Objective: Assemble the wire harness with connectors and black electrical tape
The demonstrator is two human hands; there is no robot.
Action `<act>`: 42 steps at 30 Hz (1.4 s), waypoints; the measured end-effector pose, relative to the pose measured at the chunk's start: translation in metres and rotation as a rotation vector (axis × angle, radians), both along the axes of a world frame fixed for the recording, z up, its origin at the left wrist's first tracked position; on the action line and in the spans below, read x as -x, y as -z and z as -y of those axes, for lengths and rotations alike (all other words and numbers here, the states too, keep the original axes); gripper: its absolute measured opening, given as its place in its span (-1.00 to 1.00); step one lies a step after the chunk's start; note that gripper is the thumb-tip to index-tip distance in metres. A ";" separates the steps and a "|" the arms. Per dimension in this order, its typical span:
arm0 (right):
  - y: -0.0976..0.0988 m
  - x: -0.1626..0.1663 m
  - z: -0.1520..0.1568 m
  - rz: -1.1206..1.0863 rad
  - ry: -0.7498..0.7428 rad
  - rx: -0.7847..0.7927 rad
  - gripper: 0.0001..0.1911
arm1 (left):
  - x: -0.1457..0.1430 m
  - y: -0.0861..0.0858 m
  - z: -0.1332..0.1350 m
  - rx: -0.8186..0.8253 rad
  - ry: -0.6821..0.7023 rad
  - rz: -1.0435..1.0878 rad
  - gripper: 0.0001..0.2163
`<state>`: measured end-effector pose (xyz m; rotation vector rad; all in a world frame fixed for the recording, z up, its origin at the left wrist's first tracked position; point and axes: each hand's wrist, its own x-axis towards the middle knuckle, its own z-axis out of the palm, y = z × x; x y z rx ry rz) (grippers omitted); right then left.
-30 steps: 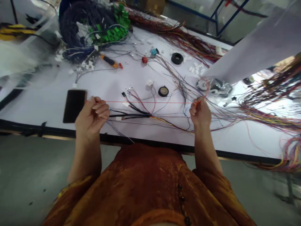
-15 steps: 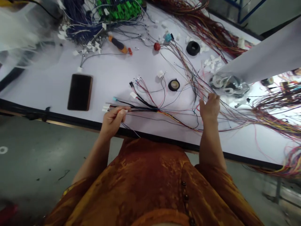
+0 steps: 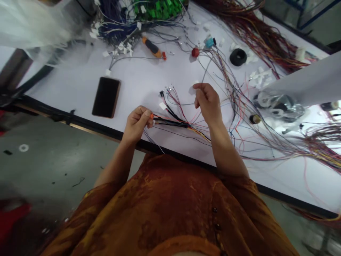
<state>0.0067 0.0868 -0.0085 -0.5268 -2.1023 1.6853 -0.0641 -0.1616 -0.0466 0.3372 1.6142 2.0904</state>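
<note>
My left hand [image 3: 137,122] is closed in a pinch on the left ends of a small wire bundle [image 3: 176,122], near the front edge of the white table [image 3: 138,85]. An orange tip shows at my fingertips. The bundle of black, red and yellow wires fans out to the right across the table. My right hand [image 3: 207,103] hovers over the bundle's far side with fingers curled together. A thin grey wire [image 3: 206,71] runs up from it; whether it is held I cannot make out.
A black phone [image 3: 106,96] lies left of my hands. An orange-handled screwdriver [image 3: 151,47], a red connector [image 3: 195,52], a black tape roll [image 3: 238,57] and green connectors [image 3: 157,9] sit farther back. Loose coloured wires [image 3: 266,117] spread to the right under a white sheet [image 3: 301,83].
My right hand has come left from the wire tangle at the right to above the bundle. My left hand has stayed pinched on the bundle's ends. The camera has shifted left.
</note>
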 end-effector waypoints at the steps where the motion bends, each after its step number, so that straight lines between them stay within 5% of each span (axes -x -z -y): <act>1: -0.007 0.004 0.004 -0.015 -0.020 -0.007 -0.80 | 0.001 0.000 -0.002 -0.008 0.004 0.013 -0.64; 7: -0.030 0.022 0.041 -0.103 -0.297 -0.177 -0.63 | 0.006 -0.004 -0.008 -0.081 0.008 0.068 -0.62; 12: -0.021 0.021 0.067 -0.037 -0.501 -0.262 -0.80 | 0.010 -0.004 -0.002 -0.085 -0.001 0.061 -0.63; 19: -0.011 0.012 0.075 -0.035 -0.512 -0.226 -0.85 | 0.011 0.000 -0.005 -0.013 -0.088 -0.014 -0.49; 28: -0.002 0.007 0.081 -0.010 -0.463 -0.134 -0.82 | 0.011 -0.011 -0.012 -0.064 -0.097 0.120 -0.58; 42: 0.001 0.005 0.087 -0.135 -0.431 -0.378 -0.74 | 0.002 -0.012 -0.006 0.003 -0.053 0.039 -0.65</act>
